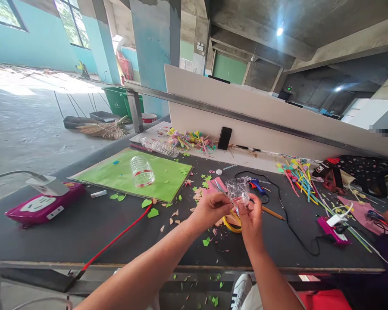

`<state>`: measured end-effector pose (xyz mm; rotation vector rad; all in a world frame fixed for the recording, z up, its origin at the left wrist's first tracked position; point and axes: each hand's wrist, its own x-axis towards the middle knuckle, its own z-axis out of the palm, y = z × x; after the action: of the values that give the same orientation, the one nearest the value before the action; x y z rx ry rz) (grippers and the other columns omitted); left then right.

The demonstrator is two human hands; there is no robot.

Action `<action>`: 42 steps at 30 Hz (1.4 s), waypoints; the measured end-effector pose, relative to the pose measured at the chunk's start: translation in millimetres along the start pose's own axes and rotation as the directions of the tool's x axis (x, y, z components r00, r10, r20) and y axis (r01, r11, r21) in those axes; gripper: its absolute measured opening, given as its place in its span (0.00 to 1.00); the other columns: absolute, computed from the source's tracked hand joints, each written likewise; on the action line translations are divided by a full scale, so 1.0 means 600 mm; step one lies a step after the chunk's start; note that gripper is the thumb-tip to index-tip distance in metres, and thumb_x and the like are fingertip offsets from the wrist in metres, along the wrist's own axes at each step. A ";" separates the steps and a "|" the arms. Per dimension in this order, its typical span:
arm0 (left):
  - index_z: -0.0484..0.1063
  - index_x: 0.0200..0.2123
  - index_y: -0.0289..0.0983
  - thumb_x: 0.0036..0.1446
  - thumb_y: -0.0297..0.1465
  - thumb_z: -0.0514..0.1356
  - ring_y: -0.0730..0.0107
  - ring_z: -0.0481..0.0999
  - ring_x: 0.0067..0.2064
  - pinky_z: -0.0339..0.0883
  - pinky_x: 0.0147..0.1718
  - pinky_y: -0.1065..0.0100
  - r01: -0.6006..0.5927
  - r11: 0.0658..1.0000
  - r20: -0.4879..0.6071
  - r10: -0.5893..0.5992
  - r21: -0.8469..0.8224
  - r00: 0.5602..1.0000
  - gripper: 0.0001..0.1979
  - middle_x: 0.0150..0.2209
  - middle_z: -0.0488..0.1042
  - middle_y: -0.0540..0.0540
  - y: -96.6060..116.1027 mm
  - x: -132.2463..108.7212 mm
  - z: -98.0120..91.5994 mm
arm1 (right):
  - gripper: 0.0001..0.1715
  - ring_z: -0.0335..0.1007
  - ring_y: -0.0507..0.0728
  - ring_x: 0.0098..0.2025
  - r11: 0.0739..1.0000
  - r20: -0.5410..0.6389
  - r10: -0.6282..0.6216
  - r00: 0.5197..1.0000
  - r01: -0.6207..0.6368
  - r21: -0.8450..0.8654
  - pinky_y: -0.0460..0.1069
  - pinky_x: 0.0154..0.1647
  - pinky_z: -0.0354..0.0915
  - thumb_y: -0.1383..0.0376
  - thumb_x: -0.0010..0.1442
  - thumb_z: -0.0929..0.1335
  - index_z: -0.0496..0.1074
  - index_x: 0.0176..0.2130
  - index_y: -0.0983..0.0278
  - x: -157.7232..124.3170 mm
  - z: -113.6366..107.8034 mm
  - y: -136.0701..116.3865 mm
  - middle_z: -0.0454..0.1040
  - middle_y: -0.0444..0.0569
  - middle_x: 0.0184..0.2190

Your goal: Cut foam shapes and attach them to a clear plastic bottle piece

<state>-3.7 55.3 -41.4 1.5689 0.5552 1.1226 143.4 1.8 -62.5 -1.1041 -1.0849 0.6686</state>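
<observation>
A clear ridged piece of plastic bottle (236, 187) is held up over the table between my two hands. My left hand (213, 206) pinches its near left edge with thumb and fingers. From the other side, my right hand (252, 215) grips the same piece, its thumb toward me. Just beneath lie scissors with yellow handles (231, 226), partly hidden by my hands and the plastic. Pink paper (217, 184) and small pink and green scraps are scattered around them. Another cut clear bottle section (141, 171) stands on green paper sheets (100, 172) to the left.
A blue glue gun (257, 186) with a black cable and an orange-brown pencil (273, 212) lie right of my hands. Purple power strips (45, 206) sit on both sides. Behind are a phone (224, 137), a clear bottle (160, 147) and colourful stick bundles. Another person's hand shows at far right.
</observation>
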 end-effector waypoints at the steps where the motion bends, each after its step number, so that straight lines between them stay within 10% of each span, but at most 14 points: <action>1: 0.71 0.26 0.33 0.50 0.32 0.64 0.76 0.69 0.26 0.64 0.27 0.74 -0.005 1.000 -0.014 0.005 0.026 1.000 0.08 0.25 0.71 0.50 -0.001 0.000 0.000 | 0.25 0.76 0.55 0.35 1.000 0.001 0.001 1.000 -0.001 -0.003 0.52 0.41 0.71 0.55 0.60 0.69 0.60 0.53 0.56 0.000 0.000 0.000 0.76 0.47 0.41; 11: 0.69 0.28 0.35 0.55 0.29 0.60 0.75 0.73 0.26 0.66 0.26 0.74 -0.111 0.967 -0.096 0.136 0.229 0.986 0.05 0.26 0.70 0.50 -0.010 0.000 -0.001 | 0.25 0.77 0.55 0.34 1.000 -0.009 0.021 1.000 -0.021 -0.004 0.53 0.41 0.72 0.55 0.59 0.69 0.59 0.53 0.56 0.001 0.000 0.001 0.77 0.47 0.40; 17: 0.70 0.29 0.37 0.57 0.25 0.59 0.73 0.70 0.32 0.65 0.33 0.72 -0.304 0.796 0.004 0.355 0.523 0.935 0.05 0.29 0.72 0.49 -0.009 0.002 -0.017 | 0.25 0.76 0.55 0.35 0.998 0.001 0.041 0.999 -0.041 0.051 0.53 0.42 0.72 0.55 0.59 0.70 0.60 0.52 0.56 0.002 0.000 0.001 0.77 0.47 0.40; 32: 0.63 0.38 0.38 0.63 0.25 0.52 0.72 0.72 0.35 0.69 0.36 0.70 -0.516 0.642 0.062 0.592 0.567 0.804 0.03 0.33 0.72 0.46 0.005 -0.026 -0.001 | 0.26 0.76 0.53 0.30 0.916 0.076 0.165 0.983 -0.181 0.358 0.51 0.34 0.73 0.51 0.57 0.70 0.61 0.52 0.53 -0.014 0.021 0.005 0.75 0.45 0.41; 38: 0.64 0.34 0.39 0.58 0.25 0.55 0.73 0.71 0.32 0.67 0.35 0.72 -0.309 0.748 -0.185 0.496 0.588 0.848 0.03 0.30 0.71 0.49 -0.001 -0.026 0.002 | 0.25 0.77 0.56 0.37 0.940 0.052 0.081 0.995 -0.094 0.327 0.53 0.39 0.72 0.52 0.60 0.69 0.59 0.53 0.53 -0.022 0.028 0.008 0.74 0.47 0.42; 42: 0.64 0.30 0.38 0.57 0.29 0.57 0.75 0.70 0.27 0.65 0.29 0.73 -0.177 0.940 -0.315 0.269 0.290 0.910 0.04 0.27 0.69 0.51 0.003 -0.020 0.003 | 0.23 0.77 0.56 0.37 0.946 0.062 0.052 0.997 -0.069 0.317 0.55 0.41 0.72 0.53 0.61 0.68 0.58 0.52 0.52 -0.024 0.028 0.010 0.73 0.48 0.46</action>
<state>-7.7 44.1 -43.9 1.6933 0.7979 1.5778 122.9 -2.6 -72.1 -0.8460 -0.9501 0.8929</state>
